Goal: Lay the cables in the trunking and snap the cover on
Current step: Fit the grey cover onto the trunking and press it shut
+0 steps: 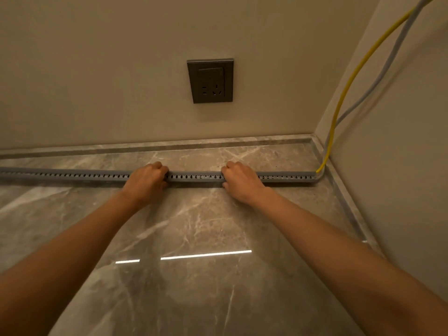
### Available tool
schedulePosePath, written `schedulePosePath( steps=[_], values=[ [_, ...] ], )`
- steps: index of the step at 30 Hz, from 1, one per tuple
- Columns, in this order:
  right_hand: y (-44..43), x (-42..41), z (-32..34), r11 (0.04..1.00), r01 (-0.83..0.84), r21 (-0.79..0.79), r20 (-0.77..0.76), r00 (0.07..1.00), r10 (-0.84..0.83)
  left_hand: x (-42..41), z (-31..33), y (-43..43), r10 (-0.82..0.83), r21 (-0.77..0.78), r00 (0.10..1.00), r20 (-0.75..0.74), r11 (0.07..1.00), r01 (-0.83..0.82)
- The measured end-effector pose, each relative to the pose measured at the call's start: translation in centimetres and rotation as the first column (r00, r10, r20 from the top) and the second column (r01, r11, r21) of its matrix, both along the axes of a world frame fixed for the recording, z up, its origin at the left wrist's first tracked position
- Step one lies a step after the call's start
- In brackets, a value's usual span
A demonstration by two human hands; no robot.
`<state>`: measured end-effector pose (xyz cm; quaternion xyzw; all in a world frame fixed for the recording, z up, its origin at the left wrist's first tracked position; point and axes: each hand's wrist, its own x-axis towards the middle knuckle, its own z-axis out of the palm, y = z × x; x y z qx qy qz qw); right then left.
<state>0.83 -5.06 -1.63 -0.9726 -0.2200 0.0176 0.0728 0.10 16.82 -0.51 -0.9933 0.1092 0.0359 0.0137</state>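
Gripping trunking (194,178) mid-frame, your left hand (145,184) and right hand (242,184) curl round likely light, stiff plastic; press its top edge.

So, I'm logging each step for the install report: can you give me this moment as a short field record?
trunking: grey, slotted, on floor along wall
left hand: grips trunking
right hand: grips trunking
cables: yellow cable and grey cable reach trunking's right end
socket: on wall above
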Motion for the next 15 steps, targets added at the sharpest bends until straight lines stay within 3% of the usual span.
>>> schedulePosePath(
  steps=[6,15],
  values=[
    [6.1,0.0,-0.4,0.998,-0.049,0.037,0.012,0.999,0.049,0.1,-0.9,0.9,-0.054,-0.001,0.998,0.012,0.999,0.054],
    [8.9,-0.9,-1.5,0.997,0.068,-0.027,0.073,0.995,-0.066,0.7,-2.2,2.2,-0.238,0.049,0.970,0.053,0.971,0.235]
  ],
)
